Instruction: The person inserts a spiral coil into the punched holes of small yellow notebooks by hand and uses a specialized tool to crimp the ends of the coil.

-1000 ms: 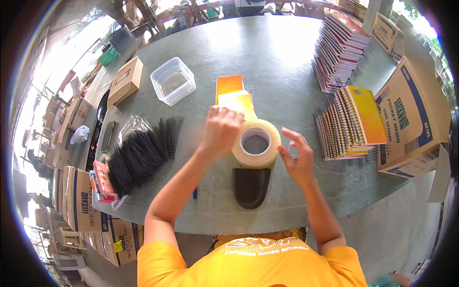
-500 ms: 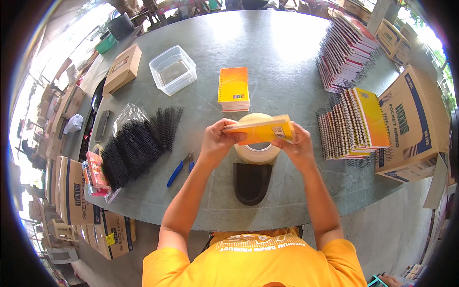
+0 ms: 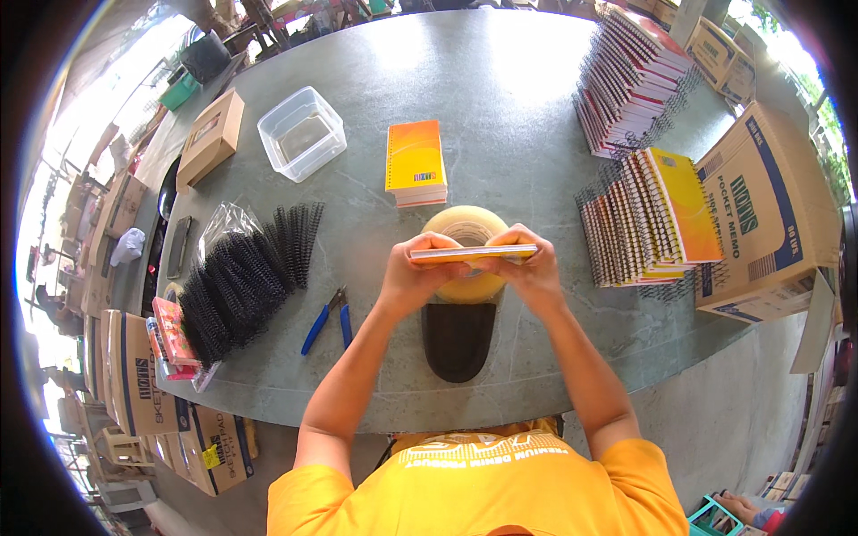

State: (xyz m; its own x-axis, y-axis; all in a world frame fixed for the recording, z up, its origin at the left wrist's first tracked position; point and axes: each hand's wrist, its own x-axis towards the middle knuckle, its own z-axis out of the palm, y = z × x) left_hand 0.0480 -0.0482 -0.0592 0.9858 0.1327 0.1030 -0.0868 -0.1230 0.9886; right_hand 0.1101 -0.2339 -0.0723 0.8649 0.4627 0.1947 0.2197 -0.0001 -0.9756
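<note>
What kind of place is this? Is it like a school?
Probably a small notebook-making workshop rather than a classroom, though I can't be sure. The big table holds a stack of yellow-orange spiral notebooks, a heap of loose black coils and a large cardboard box.

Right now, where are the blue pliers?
In the head view, the pliers lie on the table, left of centre, between the black coils and the person's left forearm.

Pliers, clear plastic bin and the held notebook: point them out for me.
Blue-handled pliers (image 3: 317, 327): head view, on the left handle.
Clear plastic bin (image 3: 308, 138): head view, on its inside floor.
Held notebook (image 3: 474, 254): head view, on its visible edge.
</note>
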